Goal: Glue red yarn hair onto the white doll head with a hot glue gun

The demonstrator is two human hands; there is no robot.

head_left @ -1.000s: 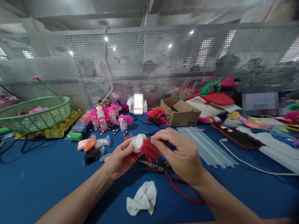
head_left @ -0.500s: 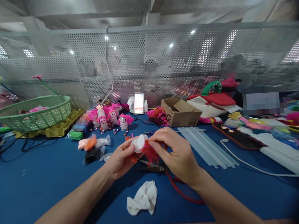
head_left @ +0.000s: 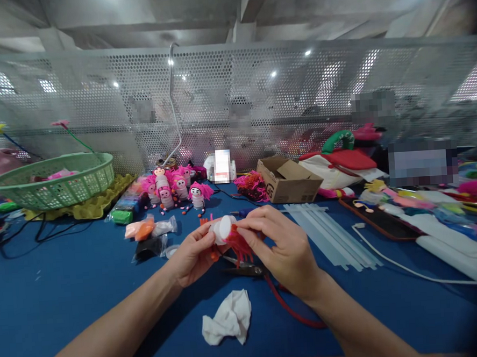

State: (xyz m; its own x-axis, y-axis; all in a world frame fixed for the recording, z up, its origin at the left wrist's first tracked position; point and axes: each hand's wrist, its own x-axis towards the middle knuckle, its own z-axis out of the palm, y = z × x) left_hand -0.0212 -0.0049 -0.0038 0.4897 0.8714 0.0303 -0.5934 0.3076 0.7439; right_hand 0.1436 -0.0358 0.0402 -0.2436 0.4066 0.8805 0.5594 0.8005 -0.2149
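My left hand (head_left: pixel 197 254) is closed around a small white round-ended doll body (head_left: pixel 226 228), held over the middle of the table. Pink and orange yarn strands (head_left: pixel 241 246) hang from its right side. The thumb and fingers of my right hand (head_left: pixel 280 243) pinch the strands where they meet the white piece. Scissors (head_left: pixel 250 271) with red handles lie on the blue table just beneath the hands. Nearer me is a crumpled white tissue (head_left: pixel 229 318). Several finished-looking dolls with pink hair (head_left: pixel 198 196) stand behind the hands.
A green basket (head_left: pixel 53 182) sits at the back left. Bagged clay (head_left: pixel 147 228) lies left of my hands. Behind is a cardboard box (head_left: pixel 289 181); translucent glue sticks (head_left: pixel 331 235) and a white cable (head_left: pixel 410 277) lie to the right.
The hands and the white piece are almost where they were. My right hand's fingers have shifted slightly at the yarn, and the whole view has moved a little.
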